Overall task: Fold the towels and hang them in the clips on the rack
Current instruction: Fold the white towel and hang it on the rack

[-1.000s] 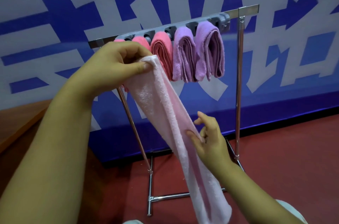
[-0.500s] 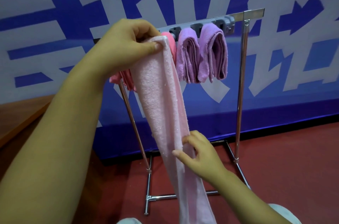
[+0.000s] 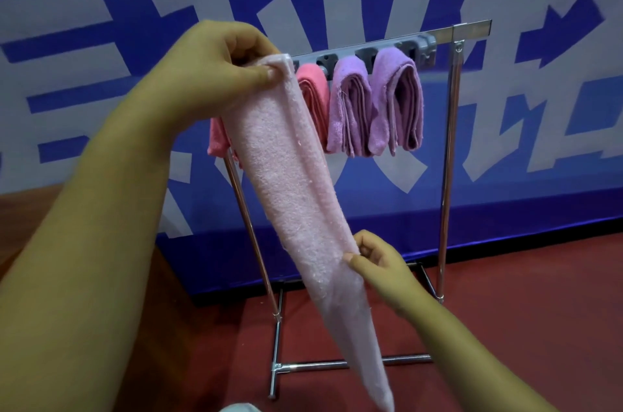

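Blue banner with big pale lettering fills the background, above a red floor (image 3: 522, 327).

Left hand (image 3: 215, 74) is raised in front of the rack, thumb and curled fingers pinching the top end of a pale pink towel (image 3: 290, 182), which is already folded into a long narrow strip. Right hand (image 3: 377, 260) is lower down, thumb and fingers pinching the strip's right edge about two thirds of the way along; below that grip the tail hangs loose toward the floor.

Just behind the left hand stands the rack (image 3: 448, 155), a chrome frame with a grey clip bar (image 3: 367, 52) across the top. Two purple towels (image 3: 374, 105) hang folded from clips at the right, a coral one (image 3: 315, 94) beside them, and another coral piece shows at the far left, mostly hidden by the arm and strip.

The step in hand looks like the lengthwise fold being finished, with the crosswise fold still to do. Next, the right hand probably needs to bring the lower part up to the top end, keeping edges aligned, then push the bundle's fold into a free clip. Which clip is free cannot be told, since the hand and strip cover that stretch of the bar.
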The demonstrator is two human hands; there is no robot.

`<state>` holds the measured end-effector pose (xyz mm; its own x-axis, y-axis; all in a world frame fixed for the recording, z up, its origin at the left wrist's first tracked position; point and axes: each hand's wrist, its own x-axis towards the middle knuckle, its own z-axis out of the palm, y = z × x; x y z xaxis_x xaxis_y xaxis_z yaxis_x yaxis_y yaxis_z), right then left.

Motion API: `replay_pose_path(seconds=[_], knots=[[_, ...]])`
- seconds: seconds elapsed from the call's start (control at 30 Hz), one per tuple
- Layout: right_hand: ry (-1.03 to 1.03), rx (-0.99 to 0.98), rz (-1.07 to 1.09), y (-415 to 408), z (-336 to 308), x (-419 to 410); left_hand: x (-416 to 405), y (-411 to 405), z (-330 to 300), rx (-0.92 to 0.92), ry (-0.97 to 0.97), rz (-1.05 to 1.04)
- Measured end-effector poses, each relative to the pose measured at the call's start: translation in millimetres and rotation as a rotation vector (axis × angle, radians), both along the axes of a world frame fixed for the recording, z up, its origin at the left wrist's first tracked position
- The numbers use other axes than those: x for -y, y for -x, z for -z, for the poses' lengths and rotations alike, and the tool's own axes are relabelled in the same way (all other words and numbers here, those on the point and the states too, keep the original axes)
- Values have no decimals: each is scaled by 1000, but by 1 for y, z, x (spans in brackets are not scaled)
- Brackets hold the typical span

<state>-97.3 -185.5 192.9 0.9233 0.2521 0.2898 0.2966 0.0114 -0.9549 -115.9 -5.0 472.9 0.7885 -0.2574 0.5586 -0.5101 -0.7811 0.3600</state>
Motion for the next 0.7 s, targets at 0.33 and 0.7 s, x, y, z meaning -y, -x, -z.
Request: replay_pose_path(seconds=[0.33,0.7], knots=[[17,-177,-261,-7,-9,15,-2,-8,3,-23,17,-29],[-27,-424,-732,-5,-26,35,-24,-45,25,-139,104,-189]])
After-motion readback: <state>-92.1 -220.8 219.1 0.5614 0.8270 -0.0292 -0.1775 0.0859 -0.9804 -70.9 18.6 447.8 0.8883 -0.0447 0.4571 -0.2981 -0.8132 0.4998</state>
